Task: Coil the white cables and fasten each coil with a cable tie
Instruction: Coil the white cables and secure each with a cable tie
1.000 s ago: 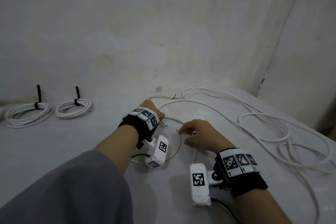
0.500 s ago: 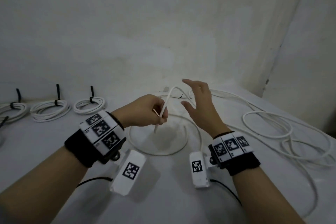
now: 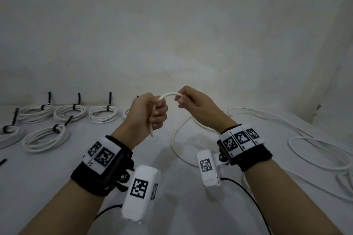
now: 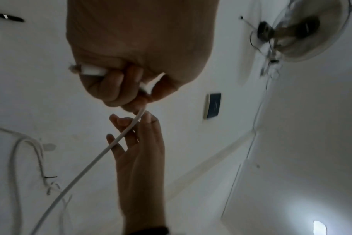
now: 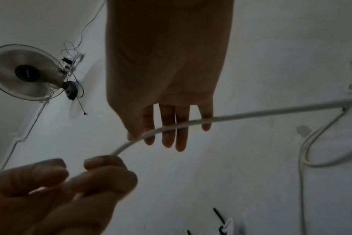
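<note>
Both hands grip the white cable [image 3: 169,95] (raised off the table); its far end runs out of view.

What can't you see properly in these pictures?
- Head view: the left hand grips the white cable, so the stretch inside the fist is hidden.
- Head view: the fourth tied coil in the back row is mostly behind that hand.
- Head view: the loose cable loops run off the right edge.
- Right wrist view: the right hand is dark; its grip is unclear.
</note>
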`<action>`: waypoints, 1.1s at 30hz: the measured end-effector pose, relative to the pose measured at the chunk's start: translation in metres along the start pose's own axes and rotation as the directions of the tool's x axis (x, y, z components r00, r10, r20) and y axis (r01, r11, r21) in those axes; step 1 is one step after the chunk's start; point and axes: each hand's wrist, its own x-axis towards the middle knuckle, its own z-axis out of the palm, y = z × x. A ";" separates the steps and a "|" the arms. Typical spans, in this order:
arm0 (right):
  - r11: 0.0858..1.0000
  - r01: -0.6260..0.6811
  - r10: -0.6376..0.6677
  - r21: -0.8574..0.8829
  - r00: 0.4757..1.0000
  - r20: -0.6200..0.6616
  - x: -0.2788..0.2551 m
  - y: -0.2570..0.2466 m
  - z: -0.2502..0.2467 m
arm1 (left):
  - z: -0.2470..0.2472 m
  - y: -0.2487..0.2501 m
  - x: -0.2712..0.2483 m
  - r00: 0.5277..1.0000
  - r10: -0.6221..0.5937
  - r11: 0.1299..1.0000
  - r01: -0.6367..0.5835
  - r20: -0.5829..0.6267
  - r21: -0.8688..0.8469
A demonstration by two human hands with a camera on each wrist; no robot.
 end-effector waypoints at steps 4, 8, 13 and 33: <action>1.000 -0.010 0.013 0.021 0.993 -0.113 0.005 0.006 0.014 | -0.025 0.011 -0.013 0.992 0.121 0.958 -0.107 0.036 -0.264; 0.999 -0.047 0.048 0.017 0.995 -0.084 0.002 0.019 0.029 | -0.049 0.029 -0.021 0.953 0.293 0.847 -0.294 -0.073 -0.444; 0.971 0.038 -0.038 -0.236 0.999 0.006 -0.002 0.015 0.028 | -0.081 0.049 -0.031 0.887 0.413 0.741 -0.460 -0.208 -0.490; 0.907 0.297 -0.250 -0.299 0.950 0.186 0.009 -0.100 0.031 | -0.041 0.008 -0.022 0.943 0.298 0.909 -0.233 -0.147 0.346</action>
